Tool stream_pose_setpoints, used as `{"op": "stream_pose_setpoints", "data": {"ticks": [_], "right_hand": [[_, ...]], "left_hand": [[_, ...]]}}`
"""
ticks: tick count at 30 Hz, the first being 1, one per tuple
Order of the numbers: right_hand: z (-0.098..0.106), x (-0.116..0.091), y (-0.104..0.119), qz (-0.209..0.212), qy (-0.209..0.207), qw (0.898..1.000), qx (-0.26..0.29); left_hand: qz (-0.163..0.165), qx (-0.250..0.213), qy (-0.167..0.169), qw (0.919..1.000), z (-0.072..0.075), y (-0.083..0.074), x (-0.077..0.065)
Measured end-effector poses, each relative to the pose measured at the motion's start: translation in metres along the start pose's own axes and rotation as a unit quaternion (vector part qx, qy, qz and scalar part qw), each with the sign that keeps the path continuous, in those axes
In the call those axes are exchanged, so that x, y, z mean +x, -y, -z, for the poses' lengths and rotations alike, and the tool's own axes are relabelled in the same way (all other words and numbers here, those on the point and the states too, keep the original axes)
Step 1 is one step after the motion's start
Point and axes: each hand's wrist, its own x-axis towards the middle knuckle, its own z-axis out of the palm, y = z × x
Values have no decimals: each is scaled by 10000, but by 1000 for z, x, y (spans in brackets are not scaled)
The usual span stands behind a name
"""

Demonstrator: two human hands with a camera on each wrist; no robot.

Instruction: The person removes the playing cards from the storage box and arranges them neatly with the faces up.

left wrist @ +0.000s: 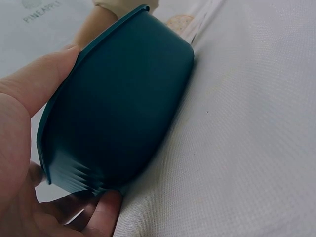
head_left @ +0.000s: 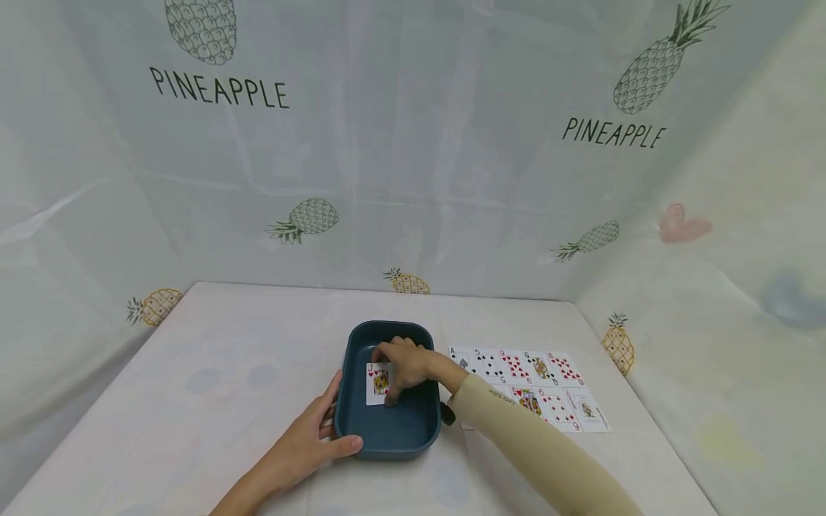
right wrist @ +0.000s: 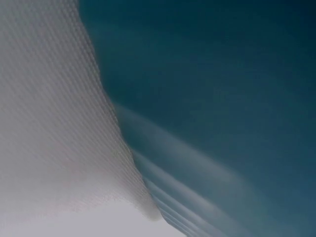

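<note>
A dark blue-green rectangular plastic tray (head_left: 387, 453) stands on the cloth-covered table. At its near left corner my left hand (head_left: 308, 441) grips the wall, thumb over the rim and fingers against the side. The left wrist view shows that thumb on the rim and the fingertips low on the tray's outer wall (left wrist: 123, 94). Inside the tray, my right hand (head_left: 408, 365) pinches a jack playing card (head_left: 377, 387), fingers by its far edge and thumb by its near edge. In the right wrist view only the tray wall (right wrist: 212, 98) shows; the hand is out of sight.
Right of the tray, face-up playing cards (head_left: 515, 367) lie in two rows, partly hidden by the right sleeve (head_left: 535, 451). A pineapple-printed cloth (head_left: 413, 143) hangs behind the table. The table's right edge lies beyond the cards.
</note>
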Motion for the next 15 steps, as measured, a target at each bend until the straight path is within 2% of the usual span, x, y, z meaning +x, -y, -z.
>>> {"op": "stream_pose_setpoints", "data": {"ticks": [7,15], "right_hand": [[1,-2,-2,142,40,9998,126],[6,-6,-4,547,7,9983,176]], "left_hand": [[2,13,-5,10000,-1,0,0],[-26,-33,4,10000,-1,1,1]]}}
